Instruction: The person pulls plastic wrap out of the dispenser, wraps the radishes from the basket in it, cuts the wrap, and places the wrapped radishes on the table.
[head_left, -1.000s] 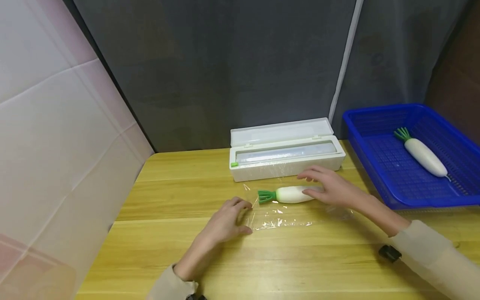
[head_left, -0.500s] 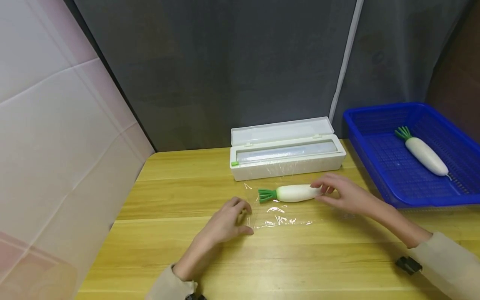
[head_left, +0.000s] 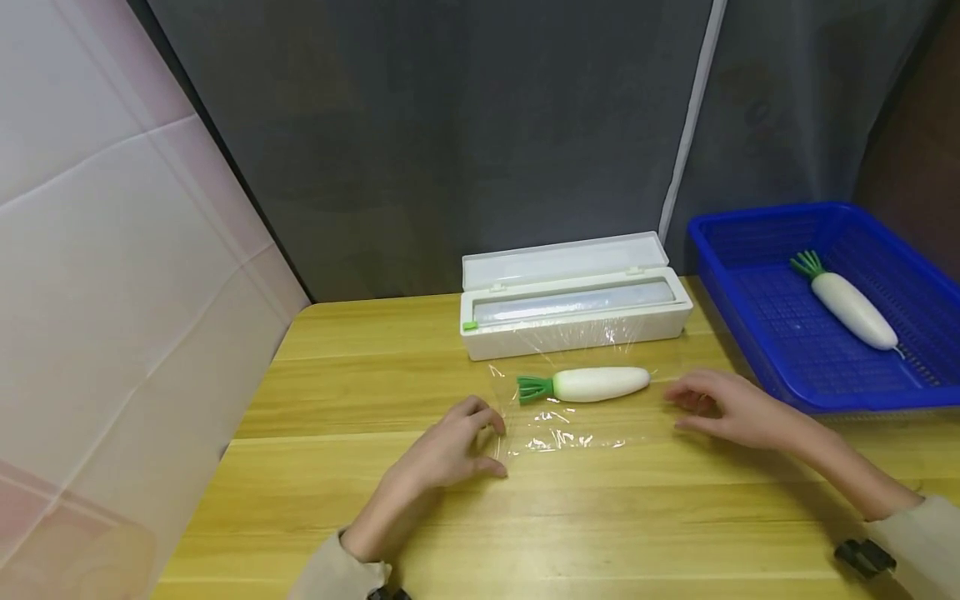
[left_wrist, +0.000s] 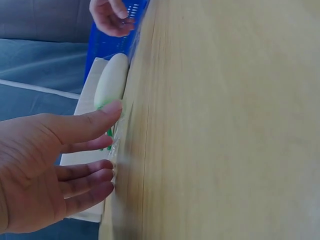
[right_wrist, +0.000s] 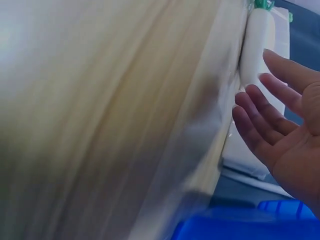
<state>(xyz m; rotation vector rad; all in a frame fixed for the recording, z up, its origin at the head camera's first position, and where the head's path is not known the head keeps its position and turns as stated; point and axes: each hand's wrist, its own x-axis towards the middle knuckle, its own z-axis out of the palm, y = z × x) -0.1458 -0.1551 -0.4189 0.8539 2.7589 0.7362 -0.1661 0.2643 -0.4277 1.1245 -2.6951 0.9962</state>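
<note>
A white radish (head_left: 600,384) with green stem ends lies lengthwise on a sheet of clear cling film (head_left: 558,439) on the wooden table. The film reaches back to the white cling film dispenser (head_left: 577,335), whose lid is raised. My left hand (head_left: 453,446) rests by the film's left edge, fingers gently bent and thumb apart, with nothing between them. The left wrist view has its fingertips (left_wrist: 107,175) right at the film. To the right of the radish's tip is my right hand (head_left: 738,408), loosely bent and holding nothing; in the right wrist view its fingers (right_wrist: 260,115) are spread.
A blue plastic basket (head_left: 795,392) stands at the right with a second white radish (head_left: 855,310) inside. A dark grey curtain (head_left: 450,150) rises behind the table, and a pale panel (head_left: 135,275) slants along the left side.
My right hand has let go of the radish's right end and moved right, off it. The radish stays in place on the film. My left hand has barely moved.
</note>
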